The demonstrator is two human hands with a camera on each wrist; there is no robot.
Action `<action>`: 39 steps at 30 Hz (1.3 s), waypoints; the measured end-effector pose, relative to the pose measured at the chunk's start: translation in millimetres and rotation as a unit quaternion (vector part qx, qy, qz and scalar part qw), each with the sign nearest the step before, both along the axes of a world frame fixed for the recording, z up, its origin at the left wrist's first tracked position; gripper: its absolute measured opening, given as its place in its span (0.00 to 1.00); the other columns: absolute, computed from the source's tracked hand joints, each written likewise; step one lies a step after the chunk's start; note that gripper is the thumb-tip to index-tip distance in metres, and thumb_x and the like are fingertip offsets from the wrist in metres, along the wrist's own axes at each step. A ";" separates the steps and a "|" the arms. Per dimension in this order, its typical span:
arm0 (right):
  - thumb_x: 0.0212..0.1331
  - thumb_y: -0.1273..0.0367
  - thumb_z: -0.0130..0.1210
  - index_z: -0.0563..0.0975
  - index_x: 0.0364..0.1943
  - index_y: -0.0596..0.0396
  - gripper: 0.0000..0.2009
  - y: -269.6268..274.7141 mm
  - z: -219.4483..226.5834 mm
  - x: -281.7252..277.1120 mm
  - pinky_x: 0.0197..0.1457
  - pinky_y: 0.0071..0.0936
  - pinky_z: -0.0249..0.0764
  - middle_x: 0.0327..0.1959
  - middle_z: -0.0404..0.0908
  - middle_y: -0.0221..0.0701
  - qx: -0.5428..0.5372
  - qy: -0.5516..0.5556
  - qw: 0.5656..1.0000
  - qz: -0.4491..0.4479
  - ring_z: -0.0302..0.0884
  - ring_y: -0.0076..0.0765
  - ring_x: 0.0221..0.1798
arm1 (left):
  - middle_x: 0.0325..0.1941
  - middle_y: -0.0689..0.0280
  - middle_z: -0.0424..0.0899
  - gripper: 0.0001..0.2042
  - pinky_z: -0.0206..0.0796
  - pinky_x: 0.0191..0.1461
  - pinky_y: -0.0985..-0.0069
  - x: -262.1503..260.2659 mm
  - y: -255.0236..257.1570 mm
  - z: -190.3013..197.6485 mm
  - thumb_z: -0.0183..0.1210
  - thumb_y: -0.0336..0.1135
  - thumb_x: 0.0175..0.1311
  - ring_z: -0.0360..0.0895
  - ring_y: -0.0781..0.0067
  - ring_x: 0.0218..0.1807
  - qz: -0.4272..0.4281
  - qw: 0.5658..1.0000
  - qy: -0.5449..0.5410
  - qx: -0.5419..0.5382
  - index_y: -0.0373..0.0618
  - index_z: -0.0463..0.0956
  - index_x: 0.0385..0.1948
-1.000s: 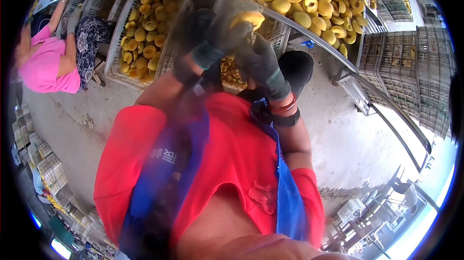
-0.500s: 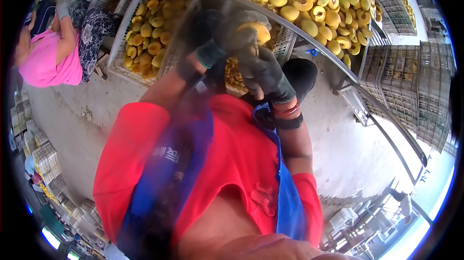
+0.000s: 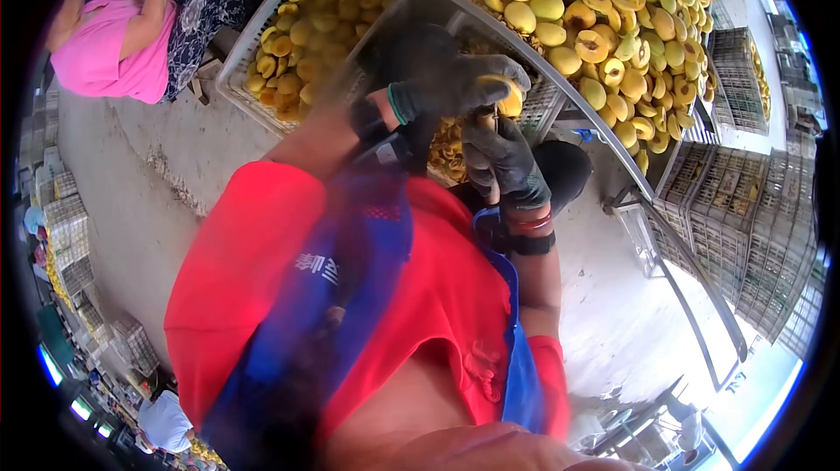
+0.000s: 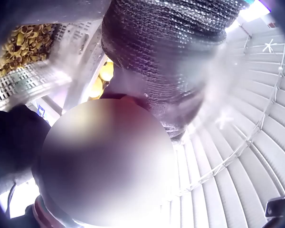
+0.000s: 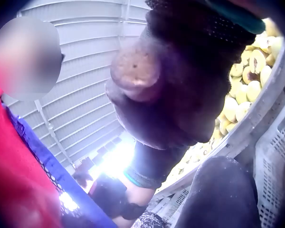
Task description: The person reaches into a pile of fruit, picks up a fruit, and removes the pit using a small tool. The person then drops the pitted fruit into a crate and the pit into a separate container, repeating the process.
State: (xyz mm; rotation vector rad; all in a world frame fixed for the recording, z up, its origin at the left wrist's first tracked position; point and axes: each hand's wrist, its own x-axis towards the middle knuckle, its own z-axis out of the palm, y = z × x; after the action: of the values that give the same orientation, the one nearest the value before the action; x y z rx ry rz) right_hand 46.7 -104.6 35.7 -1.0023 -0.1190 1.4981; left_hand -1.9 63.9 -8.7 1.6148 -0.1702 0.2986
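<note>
In the head view my gloved left hand [image 3: 437,90] grips a yellow peach [image 3: 511,101], whose orange side shows past the fingers. Just below it, my gloved right hand [image 3: 506,160] is curled round a wooden-handled tool [image 3: 493,193]. The tool's other end points up at the peach and is mostly hidden. The right wrist view shows the round butt of the wooden handle [image 5: 135,71] sticking out of the right glove. The left glove [image 4: 164,57] fills the top of the left wrist view, with the peach hidden there.
A metal-edged table [image 3: 582,108] heaped with halved peaches [image 3: 604,33] lies ahead. A crate of peaches [image 3: 226,77] stands at left, and small brown-yellow pieces [image 3: 446,154] lie below my hands. Stacked crates [image 3: 744,217] stand right; a person in pink [image 3: 109,51] sits left.
The head view has turned, shifting the hands right and slightly down in it. My left hand has rolled over the peach, so less of the fruit shows; the right keeps its hold.
</note>
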 end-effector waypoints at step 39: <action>0.58 0.68 0.55 0.69 0.33 0.57 0.08 25.1 -66.5 1.9 0.18 0.30 0.63 0.17 0.70 0.31 -0.144 -0.442 0.880 -0.098 0.67 0.34 0.14 | 0.50 0.56 0.76 0.26 0.66 0.55 0.66 65.4 215.5 -65.8 0.61 0.44 0.57 0.74 0.59 0.55 0.448 0.848 0.118 0.258 0.44 0.64 0.54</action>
State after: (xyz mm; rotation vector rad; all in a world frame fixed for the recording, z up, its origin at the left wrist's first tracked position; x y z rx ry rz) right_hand 48.6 -79.6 -30.8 -1.8324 -0.4378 0.7837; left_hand 63.5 279.4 -74.5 2.1721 0.7893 0.8131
